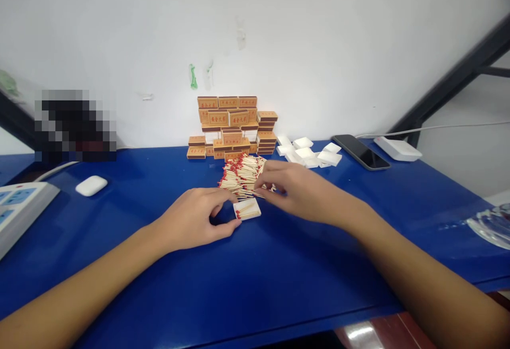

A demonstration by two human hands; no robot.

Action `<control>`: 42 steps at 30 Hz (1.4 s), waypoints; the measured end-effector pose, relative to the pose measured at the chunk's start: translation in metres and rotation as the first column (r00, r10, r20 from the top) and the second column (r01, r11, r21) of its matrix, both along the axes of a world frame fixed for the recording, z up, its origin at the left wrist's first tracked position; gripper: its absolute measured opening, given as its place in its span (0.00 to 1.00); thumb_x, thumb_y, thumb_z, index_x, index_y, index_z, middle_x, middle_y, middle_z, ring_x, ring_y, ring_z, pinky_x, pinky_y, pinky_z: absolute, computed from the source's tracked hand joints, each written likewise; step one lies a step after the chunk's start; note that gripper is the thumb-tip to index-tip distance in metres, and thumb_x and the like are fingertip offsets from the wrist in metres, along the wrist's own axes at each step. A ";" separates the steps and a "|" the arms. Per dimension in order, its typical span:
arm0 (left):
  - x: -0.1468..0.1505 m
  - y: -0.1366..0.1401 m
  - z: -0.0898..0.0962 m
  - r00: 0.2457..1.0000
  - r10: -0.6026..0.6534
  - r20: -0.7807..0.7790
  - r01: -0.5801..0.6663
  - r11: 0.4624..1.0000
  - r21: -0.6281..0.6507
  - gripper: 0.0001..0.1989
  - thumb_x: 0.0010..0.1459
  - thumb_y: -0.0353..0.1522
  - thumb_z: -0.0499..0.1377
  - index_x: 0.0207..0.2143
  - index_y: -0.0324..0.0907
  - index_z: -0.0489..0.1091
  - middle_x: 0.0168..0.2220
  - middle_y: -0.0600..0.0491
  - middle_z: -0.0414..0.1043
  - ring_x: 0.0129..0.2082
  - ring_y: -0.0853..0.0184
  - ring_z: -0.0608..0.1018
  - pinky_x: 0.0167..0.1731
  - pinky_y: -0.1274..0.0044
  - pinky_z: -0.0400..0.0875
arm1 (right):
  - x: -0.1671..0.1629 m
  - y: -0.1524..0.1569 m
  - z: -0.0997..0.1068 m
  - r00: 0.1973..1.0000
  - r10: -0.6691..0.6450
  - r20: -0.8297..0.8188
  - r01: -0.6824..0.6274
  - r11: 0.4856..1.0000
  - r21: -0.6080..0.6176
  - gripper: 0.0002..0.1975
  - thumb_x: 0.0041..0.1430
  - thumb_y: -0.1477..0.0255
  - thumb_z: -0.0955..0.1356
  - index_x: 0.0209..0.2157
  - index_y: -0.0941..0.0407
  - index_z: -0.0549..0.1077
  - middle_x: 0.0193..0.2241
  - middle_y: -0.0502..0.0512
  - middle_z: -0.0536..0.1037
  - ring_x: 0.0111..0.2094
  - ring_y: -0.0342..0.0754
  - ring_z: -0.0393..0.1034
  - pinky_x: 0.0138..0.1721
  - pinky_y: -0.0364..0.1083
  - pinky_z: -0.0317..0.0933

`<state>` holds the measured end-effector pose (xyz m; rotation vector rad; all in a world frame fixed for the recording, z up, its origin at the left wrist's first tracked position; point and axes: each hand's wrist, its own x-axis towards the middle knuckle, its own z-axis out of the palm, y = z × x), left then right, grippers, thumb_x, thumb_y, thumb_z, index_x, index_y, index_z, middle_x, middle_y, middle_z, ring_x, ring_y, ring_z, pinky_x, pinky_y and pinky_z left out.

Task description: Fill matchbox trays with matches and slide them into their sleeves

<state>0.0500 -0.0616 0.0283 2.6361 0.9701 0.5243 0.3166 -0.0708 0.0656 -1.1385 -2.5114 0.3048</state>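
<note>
The tray [244, 204] lies in the middle part of the bench [223, 296], between the front and rear edges, immediately in front of the pile [242, 176] of matches. It contains a few matches [250, 210], red heads toward its left end. The left hand [195, 219] grasps the tray's left end between thumb and fingers. The right hand [300, 187] is at the right side of the pile, thumb and fingers bent toward each other; whether a match is gripped cannot be determined. Boxes [228, 119] are stacked along the rear edge. Other trays [305, 152] lie right of the stack, followed by the phone [362, 152] toward the rear right corner.
</note>
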 end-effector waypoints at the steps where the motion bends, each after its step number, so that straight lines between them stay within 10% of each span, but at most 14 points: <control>1: 0.000 0.000 0.000 1.000 -0.006 0.013 0.006 1.000 0.022 0.15 0.62 0.40 0.64 0.48 0.44 0.75 0.25 0.61 0.66 0.24 0.72 0.69 0.26 0.78 0.62 | 0.005 0.003 0.002 0.999 -0.035 -0.002 0.035 0.999 0.042 0.07 0.69 0.74 0.67 0.39 0.57 0.79 0.35 0.55 0.76 0.35 0.47 0.68 0.36 0.45 0.58; 13: 0.000 -0.001 0.001 0.998 -0.069 0.007 0.063 0.951 0.304 0.14 0.66 0.37 0.61 0.52 0.43 0.75 0.26 0.59 0.69 0.22 0.72 0.71 0.25 0.79 0.63 | 0.010 0.013 -0.009 0.993 -0.046 0.111 0.058 0.992 -0.108 0.02 0.63 0.73 0.72 0.37 0.56 0.76 0.34 0.53 0.76 0.34 0.46 0.67 0.34 0.45 0.55; 42: 0.004 -0.006 0.003 0.997 -0.074 -0.011 0.074 0.996 0.042 0.13 0.60 0.38 0.64 0.45 0.44 0.79 0.23 0.60 0.66 0.21 0.72 0.69 0.25 0.77 0.60 | 0.006 0.013 -0.018 0.994 -0.050 0.096 0.062 0.989 -0.134 0.07 0.68 0.77 0.66 0.33 0.56 0.70 0.34 0.53 0.75 0.34 0.46 0.66 0.35 0.45 0.56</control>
